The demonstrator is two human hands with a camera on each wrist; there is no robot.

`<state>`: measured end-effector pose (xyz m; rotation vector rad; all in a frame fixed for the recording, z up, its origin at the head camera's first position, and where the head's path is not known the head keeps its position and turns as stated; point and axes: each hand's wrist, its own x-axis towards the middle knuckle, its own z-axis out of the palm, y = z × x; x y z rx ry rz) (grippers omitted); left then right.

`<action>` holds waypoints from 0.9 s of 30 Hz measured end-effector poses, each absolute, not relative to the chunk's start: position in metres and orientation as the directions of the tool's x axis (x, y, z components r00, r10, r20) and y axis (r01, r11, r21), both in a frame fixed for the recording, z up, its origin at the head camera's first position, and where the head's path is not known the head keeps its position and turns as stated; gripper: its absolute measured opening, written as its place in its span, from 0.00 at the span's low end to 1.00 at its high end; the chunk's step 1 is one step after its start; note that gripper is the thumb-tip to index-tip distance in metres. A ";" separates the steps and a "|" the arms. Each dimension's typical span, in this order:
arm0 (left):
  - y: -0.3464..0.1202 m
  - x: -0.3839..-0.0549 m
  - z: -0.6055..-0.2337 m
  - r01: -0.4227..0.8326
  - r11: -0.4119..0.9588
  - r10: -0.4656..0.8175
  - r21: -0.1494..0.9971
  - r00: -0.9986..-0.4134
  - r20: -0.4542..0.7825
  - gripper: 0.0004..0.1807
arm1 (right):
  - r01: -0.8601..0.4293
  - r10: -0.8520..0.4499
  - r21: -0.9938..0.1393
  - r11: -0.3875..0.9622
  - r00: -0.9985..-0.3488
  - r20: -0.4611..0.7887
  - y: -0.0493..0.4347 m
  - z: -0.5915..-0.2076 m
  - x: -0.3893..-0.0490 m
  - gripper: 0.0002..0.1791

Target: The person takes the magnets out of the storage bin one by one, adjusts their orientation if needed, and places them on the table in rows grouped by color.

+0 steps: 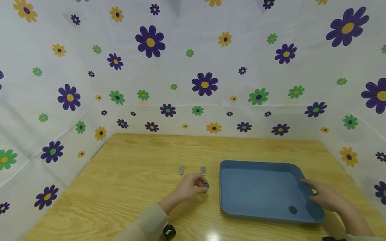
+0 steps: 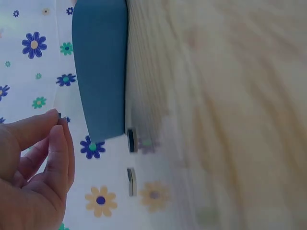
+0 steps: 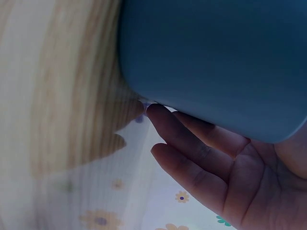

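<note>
Left hand (image 1: 189, 187): pinching disc (image 1: 206, 186), lower centre of frame
Right hand (image 1: 327, 196): holding tray (image 1: 256, 190) at right side, fingers slightly apart
Disc: probably being collected, outside tray
Tray: next, likely careful carry over left side, then release

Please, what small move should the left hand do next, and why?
Probably carry the dark disc rightward over the blue tray: the left hand pinches this disc beside the tray, a similar disc already lies inside, and the right hand touches the tray's rim.
</note>
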<state>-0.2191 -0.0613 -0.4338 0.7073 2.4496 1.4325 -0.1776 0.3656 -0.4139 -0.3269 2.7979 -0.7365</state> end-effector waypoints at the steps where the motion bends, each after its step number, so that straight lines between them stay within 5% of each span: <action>1: -0.066 -0.219 -0.434 0.296 0.414 0.501 0.861 -0.864 0.056 0.07 | -0.157 -0.269 -0.500 0.851 -0.950 -0.160 0.366 -0.415 -0.178 0.30; 27: -0.097 -0.228 -0.432 0.330 0.589 0.455 0.738 -0.890 0.034 0.07 | -0.139 -0.259 -0.509 0.849 -0.950 -0.173 0.366 -0.413 -0.177 0.31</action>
